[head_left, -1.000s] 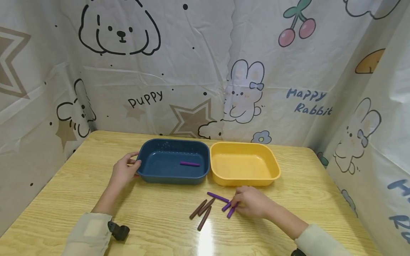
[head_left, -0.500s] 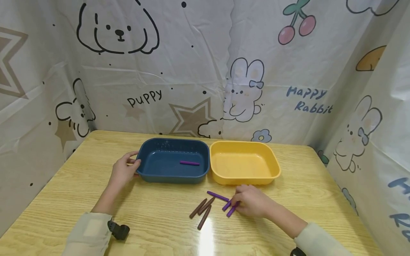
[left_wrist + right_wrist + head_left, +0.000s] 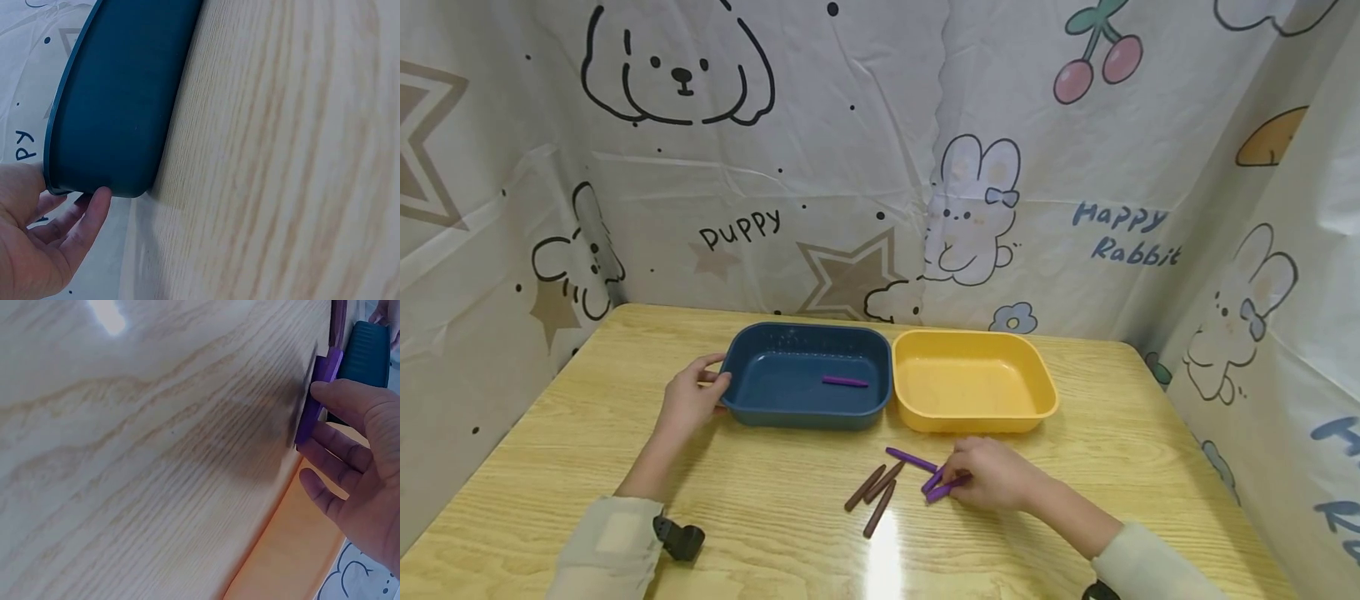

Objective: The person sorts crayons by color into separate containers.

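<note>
My left hand (image 3: 691,400) grips the left end of the blue bin (image 3: 808,419), thumb at the rim and fingers against the outside of the end wall (image 3: 106,156). One purple crayon (image 3: 846,382) lies inside that bin. In front of the yellow bin (image 3: 973,425), my right hand (image 3: 996,475) pinches a purple crayon (image 3: 937,493) between thumb and fingers, low over the table. Two more purple crayons lie just beside it, a long one (image 3: 910,458) and one (image 3: 932,480) partly covered by my fingers. The right wrist view shows the thumb pressed on the held purple crayon (image 3: 309,422).
Three brown crayons (image 3: 879,510) lie on the wooden table (image 3: 760,517), left of the purple ones. Both bins stand side by side near the back edge. A printed curtain (image 3: 850,167) hangs behind the table and along its sides.
The purple crayon under my right fingers has turned from a steep slant to a flatter one, its tip swinging left. My left hand and both bins have stayed in place.
</note>
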`<act>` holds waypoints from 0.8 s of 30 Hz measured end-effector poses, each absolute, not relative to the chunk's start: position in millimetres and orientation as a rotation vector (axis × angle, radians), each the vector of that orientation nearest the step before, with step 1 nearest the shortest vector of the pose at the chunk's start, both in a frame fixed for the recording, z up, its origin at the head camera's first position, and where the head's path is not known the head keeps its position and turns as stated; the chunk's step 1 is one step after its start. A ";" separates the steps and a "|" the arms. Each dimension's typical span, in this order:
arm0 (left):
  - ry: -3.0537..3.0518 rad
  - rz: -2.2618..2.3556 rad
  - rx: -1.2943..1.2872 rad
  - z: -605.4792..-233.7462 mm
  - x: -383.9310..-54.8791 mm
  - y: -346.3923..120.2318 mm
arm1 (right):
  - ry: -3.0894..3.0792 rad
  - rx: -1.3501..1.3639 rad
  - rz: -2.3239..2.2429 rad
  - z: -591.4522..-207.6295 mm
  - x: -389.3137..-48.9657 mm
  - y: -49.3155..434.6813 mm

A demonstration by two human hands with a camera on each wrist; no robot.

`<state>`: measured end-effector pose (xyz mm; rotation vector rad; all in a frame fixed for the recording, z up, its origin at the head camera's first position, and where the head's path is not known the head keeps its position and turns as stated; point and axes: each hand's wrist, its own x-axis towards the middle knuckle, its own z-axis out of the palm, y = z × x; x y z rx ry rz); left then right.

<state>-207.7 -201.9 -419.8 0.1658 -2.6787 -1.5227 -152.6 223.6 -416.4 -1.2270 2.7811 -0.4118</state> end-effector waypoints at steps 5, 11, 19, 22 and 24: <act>-2.678 -1.518 0.162 -420.0 -208.6 -202.1 | 2.752 -1.107 -0.479 -413.2 -152.5 223.7; -2.679 -1.523 0.161 -420.6 -208.3 -202.4 | 2.734 -1.067 -0.551 -405.8 -154.5 223.4; -2.673 -1.530 0.168 -420.3 -207.5 -201.5 | 2.759 -1.001 -0.612 -390.2 -158.5 220.6; -2.670 -1.535 0.169 -420.3 -207.2 -201.3 | 2.777 -0.986 -0.640 -385.8 -160.6 218.9; -2.669 -1.537 0.168 -420.4 -207.2 -201.4 | 2.796 -0.989 -0.659 -383.5 -162.4 217.7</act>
